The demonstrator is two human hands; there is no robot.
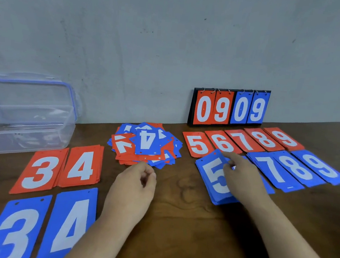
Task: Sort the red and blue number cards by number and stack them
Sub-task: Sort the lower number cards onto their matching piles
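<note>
- My left grip [136, 180] hovers just at the near edge of the mixed pile [124, 157]. Its fingers are curled in toward the thumb and hold nothing.
- My right grip [242, 174] lies on the right side of the blue 5 [212, 175], fingers bent, with the fingertips [228, 168] on the card. I cannot tell whether they pinch its edge or only rest there.
- The blue 5 sits skewed on its stack, and its far corner overlaps the red 5 [197, 145].
- The mixed pile is mid-desk, red and blue cards jumbled together. A loose blue 4 [147, 142] lies on top, upside down to me.
- To the left lie the red 3 [38, 171] and red 4 [81, 165], side by side. In front of them are the blue 3 [13, 232] and the blue 4 stack [69, 223], whose near corner my left forearm covers.
- To the right, the far row runs from the red 5 through the red 6 [222, 141], red 7 [245, 140] and red 8 [265, 139] to the red 9 [283, 138].
- The near row runs from the blue 5 to the blue 7 [274, 169], blue 8 [298, 167] and blue 9 [320, 165]. My right grip hides most of a blue stack between the 5 and the 7, so its number is unreadable.
- A scoreboard [230, 108] reading 09 09 stands against the wall behind the red row.
- A clear box [25, 122] sits far left on the desk [177, 213], with its blue-rimmed lid [30, 93] propped behind it.
</note>
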